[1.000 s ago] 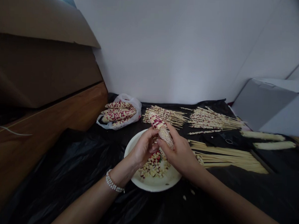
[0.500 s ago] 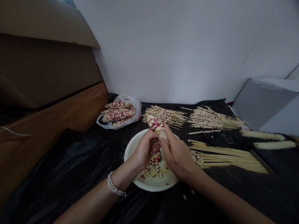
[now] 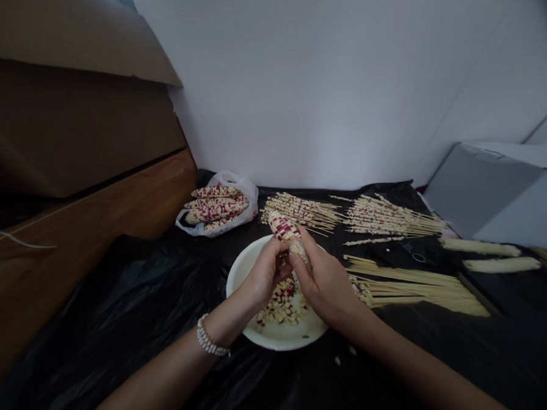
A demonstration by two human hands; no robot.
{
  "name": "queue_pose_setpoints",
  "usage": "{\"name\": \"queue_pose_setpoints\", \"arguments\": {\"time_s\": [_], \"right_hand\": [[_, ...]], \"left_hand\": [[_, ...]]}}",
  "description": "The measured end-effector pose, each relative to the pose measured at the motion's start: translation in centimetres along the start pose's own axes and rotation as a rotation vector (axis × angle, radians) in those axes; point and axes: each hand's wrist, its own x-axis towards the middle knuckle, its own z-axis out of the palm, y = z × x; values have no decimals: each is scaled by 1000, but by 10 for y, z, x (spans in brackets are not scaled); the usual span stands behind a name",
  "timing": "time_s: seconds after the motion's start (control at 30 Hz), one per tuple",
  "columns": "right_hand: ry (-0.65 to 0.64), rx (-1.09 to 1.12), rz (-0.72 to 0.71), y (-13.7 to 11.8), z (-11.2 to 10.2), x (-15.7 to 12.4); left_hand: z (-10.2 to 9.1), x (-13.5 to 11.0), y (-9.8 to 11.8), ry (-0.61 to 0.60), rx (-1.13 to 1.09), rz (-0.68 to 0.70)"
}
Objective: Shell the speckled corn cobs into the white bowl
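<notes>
On your far left, a plastic bag (image 3: 253, 198) stands open around several red-and-white corn ears (image 3: 213, 211), all lying on the black sheet (image 3: 144, 296). Your left hand (image 3: 261, 279) is curled in on the ear of corn (image 3: 283, 226), thumb against its side; the fingertips are partly hidden, so I cannot tell whether they pinch a kernel. That ear sits tilted above the white bowl (image 3: 241, 266), its kernelled end pointing away from you and its paler, seemingly stripped part towards you. Loose kernels (image 3: 279, 309) lie in the bowl. Your right hand (image 3: 328, 284) is wrapped around the paler part. Expect the ear to be light and stiff, with a rough core giving good purchase there; the kernels are probably smooth, slightly slippery and easily bruised, so grip the bare part firmly and keep pressure off the rest. Behind and to the right lie two bundles of kernel-threaded skewers (image 3: 376, 218), then bare sticks (image 3: 427, 294) and two pale cobs (image 3: 502, 265) at the far right.
</notes>
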Motion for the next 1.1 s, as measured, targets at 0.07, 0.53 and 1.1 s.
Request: {"name": "queue_pose_setpoints", "arguments": {"time_s": [0.07, 0.53, 1.1], "right_hand": [[-16, 6, 9, 0, 0, 0], [-16, 112, 59, 4, -7, 4], [14, 133, 66, 4, -7, 4]], "left_hand": [[0, 1, -2, 16, 61, 55], [-5, 1, 2, -196, 52, 28], [-7, 4, 10, -208, -311, -201]]}}
